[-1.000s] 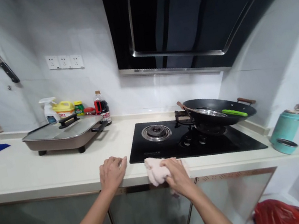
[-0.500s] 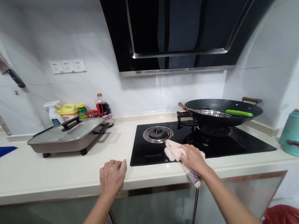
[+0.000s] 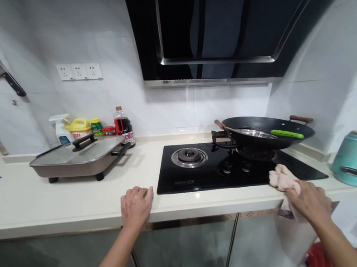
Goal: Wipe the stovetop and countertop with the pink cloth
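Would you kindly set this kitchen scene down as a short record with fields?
Left hand: left hand rests flat on the countertop edge, holding nothing.
Right hand: right hand grips a pale cloth at the hob's front right corner.
Hob: black gas hob; wok on its right burner.
Counter left: lidded electric pan, bottles behind it.
Counter right: teal flask.
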The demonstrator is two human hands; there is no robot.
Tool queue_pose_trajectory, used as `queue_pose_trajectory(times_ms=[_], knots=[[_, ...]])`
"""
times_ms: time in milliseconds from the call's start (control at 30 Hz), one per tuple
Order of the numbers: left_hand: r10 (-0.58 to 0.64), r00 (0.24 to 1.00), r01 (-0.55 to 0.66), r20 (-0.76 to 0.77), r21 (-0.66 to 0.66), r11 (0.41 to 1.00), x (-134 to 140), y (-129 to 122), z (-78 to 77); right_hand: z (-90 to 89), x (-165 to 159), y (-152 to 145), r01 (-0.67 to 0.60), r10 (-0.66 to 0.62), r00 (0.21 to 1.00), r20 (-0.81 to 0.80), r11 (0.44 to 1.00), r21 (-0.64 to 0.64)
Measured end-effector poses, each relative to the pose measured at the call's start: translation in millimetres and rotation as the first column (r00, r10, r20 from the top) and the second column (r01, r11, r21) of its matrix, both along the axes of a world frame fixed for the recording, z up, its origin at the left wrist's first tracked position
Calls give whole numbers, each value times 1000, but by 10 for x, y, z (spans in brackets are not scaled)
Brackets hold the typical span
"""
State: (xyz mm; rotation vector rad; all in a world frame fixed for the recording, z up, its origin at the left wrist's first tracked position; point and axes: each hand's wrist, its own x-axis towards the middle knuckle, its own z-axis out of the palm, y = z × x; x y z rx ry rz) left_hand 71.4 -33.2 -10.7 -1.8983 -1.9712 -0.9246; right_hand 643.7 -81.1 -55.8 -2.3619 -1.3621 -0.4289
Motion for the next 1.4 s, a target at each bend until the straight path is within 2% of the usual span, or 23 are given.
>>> queue_pose_trajectory(times_ms=[67,167,267,333,433,500,600,700,800,900,967,1033,1100,1167,1267,1333,1367,1400], knots=[[10,1000,-10,1,-3,1000,14,6,-8,-51,-24,-78,7,-9,999,34,999,35],[13,1000,-13,2,-7,1000,31,16,-21,-37,-348,-116,-110,107,991,82,993,38],[15,1000,-16,-5,-6,1000,44,15,-26,78,-951,-86,-267,268,958,99,963,-24],[17,1000,-17,-12,-7,1000,50,7,-24,182,-1436,-56,-290,292,953,78,956,-46],[17,1000,-17,-25,2,1000,50,-3,-24,312,-2180,-20,-425,425,901,82,905,-12],[14,1000,-14,-28,10,1000,44,-2,-26,349,-2652,-4,-533,531,846,48,845,49],[8,1000,-7,-26,12,1000,27,6,-27,324,-3261,12,-706,710,704,13,697,131],[6,1000,-6,-30,17,1000,12,1,-23,232,-3629,-5,-818,829,559,-5,552,163],[-8,999,8,-35,17,1000,2,-22,-14,116,-3668,-69,-871,883,470,-5,464,163],[-19,999,19,-45,-1,1000,-10,-23,-1,22,-3500,-139,-906,909,414,47,406,121],[-20,999,19,-40,-9,1000,-28,1,4,-17,-3392,-167,-912,909,409,84,404,74],[-37,999,37,-20,8,999,-47,24,-7,-46,-3339,-177,-901,894,435,105,432,50],[-118,993,118,-8,89,989,-39,-2,-47,-77,-3335,-176,-886,879,463,110,461,44],[-272,962,273,-33,228,935,27,-111,-131,-110,-3349,-171,-882,876,472,101,471,39],[-525,836,544,-159,368,754,254,-399,-341,-133,-3346,-160,-893,892,449,55,449,15],[-633,728,683,-263,352,640,446,-587,-496,-113,-3321,-147,-903,903,431,9,431,-6],[-658,691,722,-301,330,608,534,-656,-558,-91,-3305,-140,-906,906,423,-17,423,-15],[-664,674,739,-324,306,600,610,-702,-600,-59,-3288,-135,-910,909,415,-46,414,-20]])
